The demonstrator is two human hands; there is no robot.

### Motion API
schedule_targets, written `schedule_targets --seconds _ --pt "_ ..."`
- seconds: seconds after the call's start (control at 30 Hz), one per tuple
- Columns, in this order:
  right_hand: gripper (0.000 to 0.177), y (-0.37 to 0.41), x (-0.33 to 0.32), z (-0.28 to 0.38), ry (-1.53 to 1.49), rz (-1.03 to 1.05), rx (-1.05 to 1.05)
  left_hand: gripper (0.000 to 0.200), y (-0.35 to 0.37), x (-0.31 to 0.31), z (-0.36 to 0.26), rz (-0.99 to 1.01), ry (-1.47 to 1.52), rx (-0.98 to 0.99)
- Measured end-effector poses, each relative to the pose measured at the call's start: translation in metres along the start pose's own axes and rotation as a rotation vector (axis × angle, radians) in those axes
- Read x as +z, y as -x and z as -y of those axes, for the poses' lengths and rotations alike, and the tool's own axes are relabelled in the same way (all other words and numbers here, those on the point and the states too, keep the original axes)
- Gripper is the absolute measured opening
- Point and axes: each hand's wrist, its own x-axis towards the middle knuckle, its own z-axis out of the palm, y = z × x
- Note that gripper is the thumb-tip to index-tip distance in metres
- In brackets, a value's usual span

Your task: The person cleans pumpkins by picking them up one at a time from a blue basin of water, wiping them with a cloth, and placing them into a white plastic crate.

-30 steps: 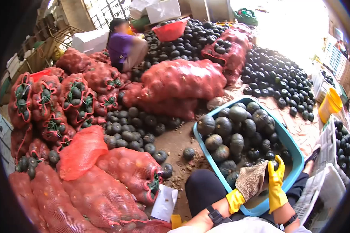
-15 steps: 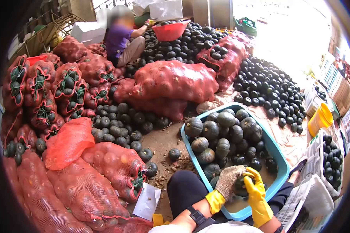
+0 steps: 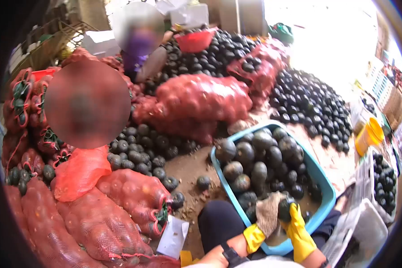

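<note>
A dark green squash (image 3: 285,208) is held between my two hands over the near end of a blue tub (image 3: 318,172). My left hand (image 3: 269,211), in a beige textured glove over a yellow one, curls against the squash's left side. My right hand (image 3: 295,225), in a yellow rubber glove, grips it from the right, its fingers closed around the side. More squashes (image 3: 260,172) are heaped in the tub, and brownish water shows at the tub's near end and right side.
Red mesh sacks (image 3: 87,223) of squashes lie at left, with a loose pile (image 3: 140,152) beyond. Another large pile (image 3: 310,105) spreads behind the tub. White crates (image 3: 366,178) and a yellow bucket (image 3: 369,136) stand at right. A person (image 3: 140,49) sits at the back by a red basin (image 3: 195,41).
My hands and the squash have shifted slightly, and more of the squash's dark top now shows. My right fingers have moved lower on its side. The whole view has moved a little.
</note>
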Motion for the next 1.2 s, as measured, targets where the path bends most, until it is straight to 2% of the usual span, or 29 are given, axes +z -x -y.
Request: schedule_targets --seconds 0.03,0.07,0.1,0.13,0.2,0.23,0.27,0.3,0.33,0.37,0.4,0.47,0.5,0.53,0.57,0.6,0.63,0.67,0.7,0.73,0.8,0.83,0.87,0.93,0.97,1.0,1.07,1.1,1.2 --pt "0.066 0.005 -0.002 0.007 0.431 0.063 -0.163 0.017 -0.01 -0.017 -0.028 0.071 -0.206 -0.081" --pt "0.067 0.007 -0.004 0.016 0.86 0.134 -0.305 0.019 -0.013 -0.022 -0.028 0.157 -0.175 -0.108" --pt "0.073 0.02 0.005 0.028 1.026 0.023 -0.175 0.016 -0.011 -0.017 -0.017 0.145 -0.091 -0.025" --pt "0.072 0.03 0.019 0.031 0.849 0.185 -0.205 0.014 -0.014 -0.012 -0.009 0.127 -0.007 0.066" --pt "0.072 0.028 0.008 0.038 0.923 0.278 -0.295 0.01 -0.038 -0.043 -0.031 0.371 -0.085 0.086" --pt "0.071 0.03 0.02 0.048 0.627 0.263 -0.086 0.012 -0.036 -0.039 -0.031 0.28 0.037 0.048" --pt "0.07 0.038 0.039 0.049 0.309 0.228 0.11 0.015 -0.034 -0.034 -0.031 0.185 0.164 0.022" --pt "0.068 0.037 0.045 0.029 0.19 0.036 0.072 0.017 -0.031 -0.029 -0.031 0.089 0.288 0.008" --pt "0.066 0.021 0.046 0.009 0.081 -0.143 0.014 0.022 -0.026 -0.028 -0.035 0.133 0.186 -0.177" --pt "0.068 0.005 0.047 -0.002 0.235 -0.107 -0.219 0.027 -0.024 -0.025 -0.044 0.146 0.177 -0.286" --pt "0.07 -0.001 0.04 -0.007 0.393 -0.084 -0.432 0.03 -0.023 -0.025 -0.045 0.154 0.244 -0.233" --pt "0.078 0.023 0.049 0.056 1.377 0.051 -0.624 0.031 -0.027 -0.027 -0.044 0.207 0.315 -0.126" --pt "0.082 0.021 0.055 0.057 1.021 0.306 -0.454 0.03 -0.03 -0.03 -0.04 0.248 0.32 -0.071" --pt "0.084 0.037 0.063 0.057 1.282 0.251 -0.539 0.03 -0.032 -0.036 -0.044 0.312 0.415 -0.124" --pt "0.082 0.044 0.059 0.051 1.23 0.183 -0.42 0.029 -0.034 -0.043 -0.047 0.372 0.505 -0.183" --pt "0.08 0.047 0.056 0.048 1.182 0.126 -0.307 0.033 -0.035 -0.052 -0.036 0.579 0.308 -0.331" --pt "0.077 0.053 0.073 0.072 0.893 0.075 0.093 0.035 -0.014 -0.029 -0.005 0.452 0.401 -0.365" --pt "0.08 0.04 0.053 0.034 0.282 0.095 0.114 0.038 -0.012 -0.025 -0.002 0.429 0.14 -0.167" --pt "0.082 0.034 0.052 0.018 0.22 -0.021 0.114 0.041 -0.01 -0.02 0.001 0.363 -0.135 0.014" --pt "0.084 0.029 0.054 0.014 0.157 -0.135 0.108 0.041 -0.019 -0.022 -0.017 0.324 -0.041 -0.029" --pt "0.081 0.022 0.044 0.05 0.839 0.026 -0.039 0.04 -0.018 -0.024 -0.038 0.278 0.14 -0.129" --pt "0.08 0.02 0.038 0.062 1.177 0.11 -0.111 0.043 -0.018 -0.025 -0.034 0.291 0.16 -0.056" --pt "0.081 0.023 0.036 0.054 0.996 0.179 -0.28 0.045 -0.019 -0.028 -0.031 0.306 0.157 0.005" --pt "0.085 0.035 0.039 0.054 1.34 0.28 -0.594 0.047 -0.026 -0.043 -0.031 0.349 0.127 0.112" --pt "0.08 0.051 0.049 0.063 1.208 0.301 -0.455 0.048 -0.024 -0.039 -0.016 0.432 0.14 0.064" --pt "0.077 0.052 0.052 0.059 0.847 0.231 -0.225 0.048 -0.021 -0.036 -0.002 0.515 0.148 0.015" --pt "0.073 0.049 0.067 0.05 0.116 0.078 0.202 0.045 -0.008 -0.022 -0.001 0.325 0.063 0.092" --pt "0.072 0.043 0.074 0.04 0.038 -0.062 0.158 0.043 -0.004 -0.016 -0.007 0.233 0.069 0.063" --pt "0.075 0.004 0.036 0.047 0.877 0.25 -0.495 0.035 -0.015 -0.025 -0.045 0.3 0.118 -0.244"
